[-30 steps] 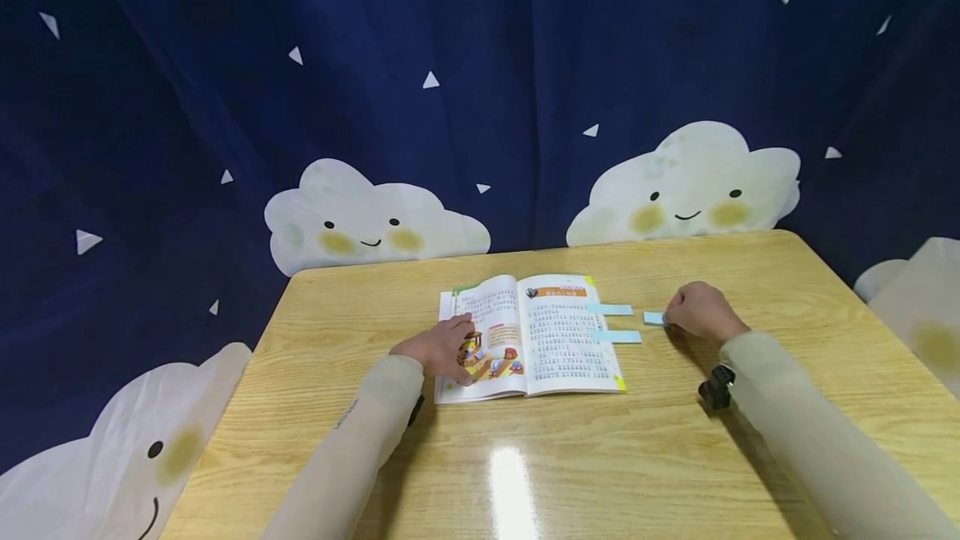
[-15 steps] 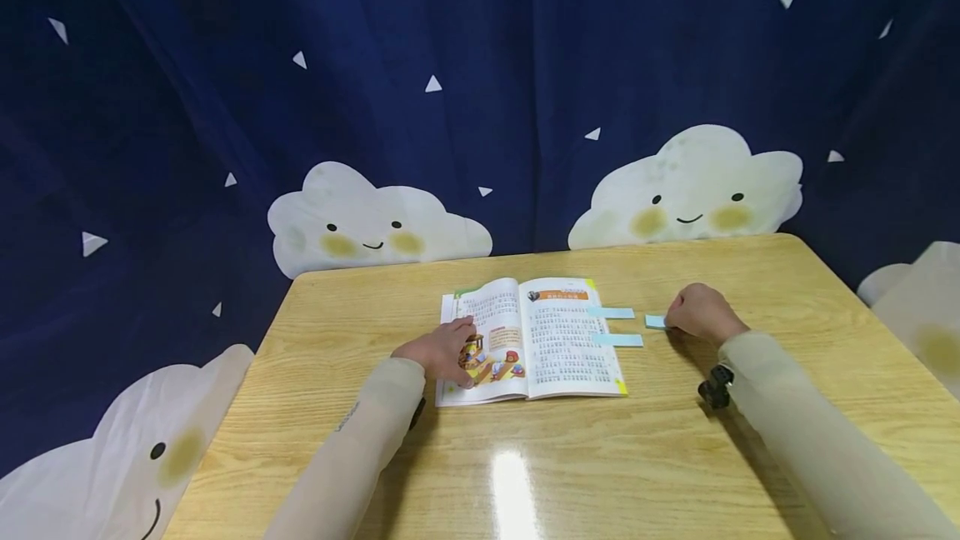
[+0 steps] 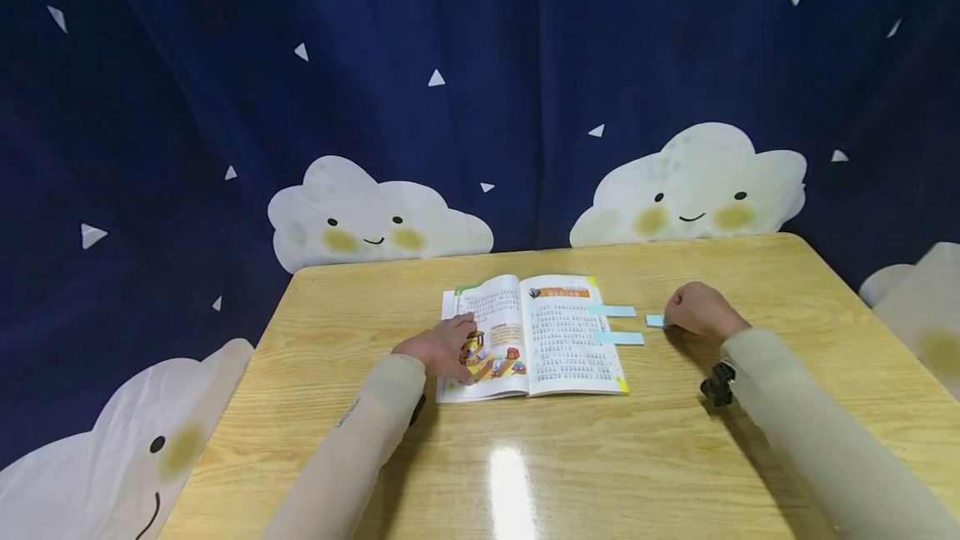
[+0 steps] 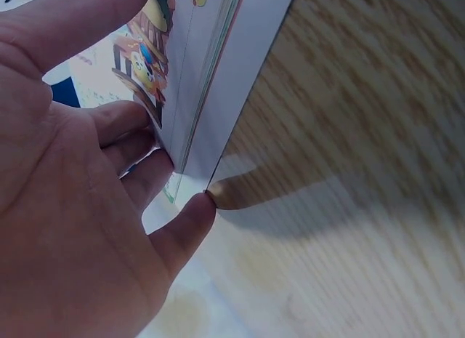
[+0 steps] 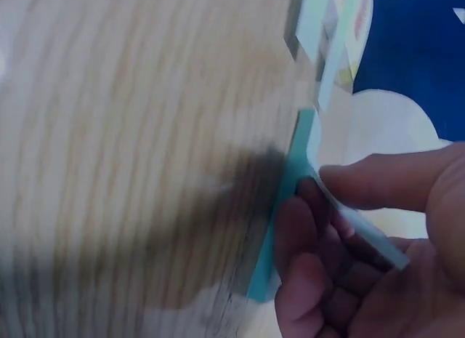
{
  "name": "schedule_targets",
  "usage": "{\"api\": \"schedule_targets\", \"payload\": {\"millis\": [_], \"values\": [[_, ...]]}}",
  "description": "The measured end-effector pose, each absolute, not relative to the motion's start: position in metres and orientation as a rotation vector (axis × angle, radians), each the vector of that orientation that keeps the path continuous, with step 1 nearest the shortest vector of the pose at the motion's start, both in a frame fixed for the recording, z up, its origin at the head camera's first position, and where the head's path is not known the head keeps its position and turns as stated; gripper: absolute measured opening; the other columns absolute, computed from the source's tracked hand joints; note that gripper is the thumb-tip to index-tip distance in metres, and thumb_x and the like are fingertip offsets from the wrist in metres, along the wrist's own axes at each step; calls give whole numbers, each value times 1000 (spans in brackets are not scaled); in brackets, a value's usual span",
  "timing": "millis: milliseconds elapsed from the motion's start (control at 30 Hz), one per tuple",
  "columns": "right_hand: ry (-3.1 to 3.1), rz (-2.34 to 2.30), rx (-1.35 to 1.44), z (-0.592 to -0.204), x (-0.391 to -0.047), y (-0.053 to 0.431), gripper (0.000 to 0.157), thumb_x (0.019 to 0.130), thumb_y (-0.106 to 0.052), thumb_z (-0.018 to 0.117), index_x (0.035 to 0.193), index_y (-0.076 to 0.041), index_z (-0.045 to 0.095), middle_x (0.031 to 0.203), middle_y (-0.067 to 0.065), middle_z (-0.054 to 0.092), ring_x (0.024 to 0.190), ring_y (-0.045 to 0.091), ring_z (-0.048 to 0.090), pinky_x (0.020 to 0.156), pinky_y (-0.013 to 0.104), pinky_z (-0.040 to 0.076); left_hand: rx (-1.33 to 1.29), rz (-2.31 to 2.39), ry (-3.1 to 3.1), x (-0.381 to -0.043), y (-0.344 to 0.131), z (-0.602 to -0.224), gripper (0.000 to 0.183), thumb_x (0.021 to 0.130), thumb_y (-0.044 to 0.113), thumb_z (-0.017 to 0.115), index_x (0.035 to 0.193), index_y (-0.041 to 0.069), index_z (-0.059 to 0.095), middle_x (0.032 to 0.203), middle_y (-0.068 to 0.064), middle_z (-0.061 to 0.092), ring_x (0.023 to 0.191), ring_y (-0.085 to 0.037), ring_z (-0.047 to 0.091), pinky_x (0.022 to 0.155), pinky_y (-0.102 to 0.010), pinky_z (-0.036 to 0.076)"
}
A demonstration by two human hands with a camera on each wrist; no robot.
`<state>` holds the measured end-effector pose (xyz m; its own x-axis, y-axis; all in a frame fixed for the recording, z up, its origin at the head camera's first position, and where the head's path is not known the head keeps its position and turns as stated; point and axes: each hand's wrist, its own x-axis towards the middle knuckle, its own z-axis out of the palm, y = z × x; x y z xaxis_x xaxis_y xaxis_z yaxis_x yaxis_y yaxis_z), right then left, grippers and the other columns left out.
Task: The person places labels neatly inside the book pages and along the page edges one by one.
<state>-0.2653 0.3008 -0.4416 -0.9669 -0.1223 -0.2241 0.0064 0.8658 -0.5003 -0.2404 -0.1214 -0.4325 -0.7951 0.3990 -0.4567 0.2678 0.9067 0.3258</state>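
Note:
An open book (image 3: 570, 361) with printed text and coloured pictures lies on the wooden table. Spread across its left page is my left hand (image 3: 442, 348), its little finger at the page edge in the left wrist view. Two light blue sticky notes (image 3: 619, 338) stick out past the right page's outer edge. Right of them, my right hand (image 3: 703, 311) is over a small pad of blue sticky notes (image 5: 283, 214). Seen from the right wrist, thumb and fingers pinch the top sticky note (image 5: 374, 240), which bends up from the pad while its far end meets it.
The wooden table (image 3: 600, 465) reaches back to a dark blue curtain (image 3: 450, 7) with white cloud faces. Its right edge slopes away beyond my right hand. A glare patch (image 3: 512, 490) shines near the front.
Both hands stay almost in place, the left on the book and the right at the sticky note pad. The whole view shifts slightly.

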Motion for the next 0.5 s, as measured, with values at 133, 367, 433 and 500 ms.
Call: {"api": "schedule_targets", "payload": {"millis": [133, 367, 433, 500], "values": [[2804, -735, -96, -443, -265, 295, 30, 87, -17, 61, 58, -12, 55, 52, -5, 46, 50, 12, 39, 52, 27, 34, 479, 318, 2538, -241, -121, -431, 91, 86, 34, 77, 158, 13, 26, 169, -1, 10, 157, -26, 13, 125, -46, 25], [2882, -713, -55, -445, -261, 291, 30, 83, -7, 53, 55, -15, 48, 49, -6, 37, 49, 12, 33, 50, 27, 31, 482, 303, 2525, -241, -120, -433, 92, 87, 35, 76, 159, 13, 24, 169, -1, 10, 157, -26, 12, 125, -46, 25], [2901, -711, -53, -445, -261, 290, 30, 82, -6, 52, 54, -16, 46, 50, -6, 37, 50, 12, 33, 51, 27, 31, 482, 297, 2529, -241, -120, -432, 92, 86, 35, 77, 159, 13, 24, 169, -1, 10, 157, -25, 12, 125, -46, 25], [2920, -703, -45, -444, -261, 289, 29, 81, -7, 53, 54, -14, 48, 50, -5, 40, 51, 12, 36, 51, 27, 32, 481, 291, 2536, -241, -120, -431, 91, 86, 34, 77, 158, 14, 25, 169, -1, 10, 157, -25, 12, 125, -45, 25]]}}
